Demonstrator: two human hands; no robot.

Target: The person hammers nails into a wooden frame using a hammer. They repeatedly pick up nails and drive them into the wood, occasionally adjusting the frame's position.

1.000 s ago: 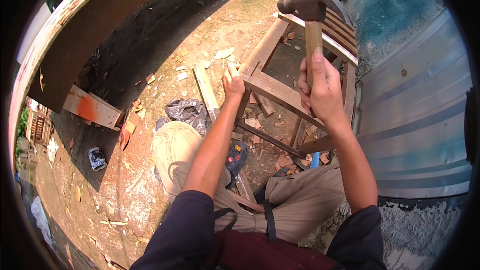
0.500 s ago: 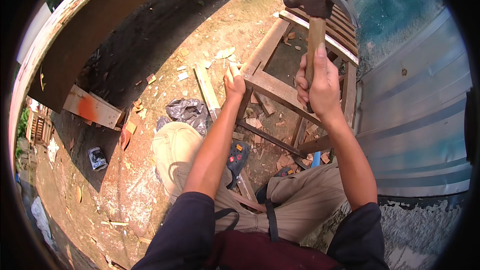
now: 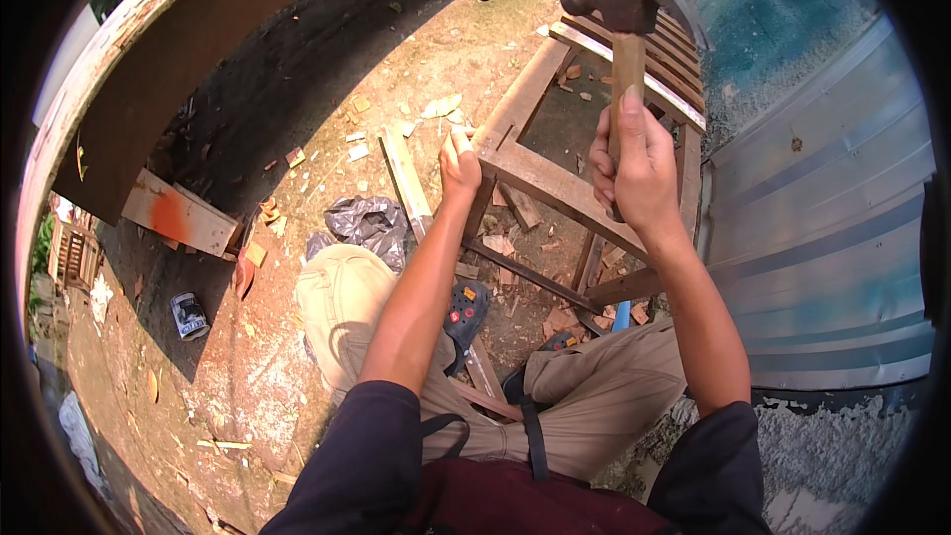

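Observation:
My right hand (image 3: 642, 166) grips the wooden handle of a claw hammer (image 3: 627, 64), its dark metal head raised above the frame. The hammer stands upright, apart from the wood in this view. Below it is a brown wooden chair-like frame (image 3: 560, 178) with a slatted back at the far right. At the frame's near left corner my left hand (image 3: 460, 166) is closed in a pinch beside the wood. A small light-coloured bit shows by its fingertips, too small to make out. A slot is cut in the frame's top near that corner.
Wood scraps and a long light strip (image 3: 404, 173) lie on the ground beside a dark plastic bag (image 3: 369, 226). A can (image 3: 188, 316) stands further left. Corrugated metal sheeting (image 3: 812, 228) lines the right. A large board (image 3: 149, 59) overhangs the left.
The whole view has shifted slightly. Both hands keep nearly the same pose, the hammer still raised and the left hand still at the frame's corner.

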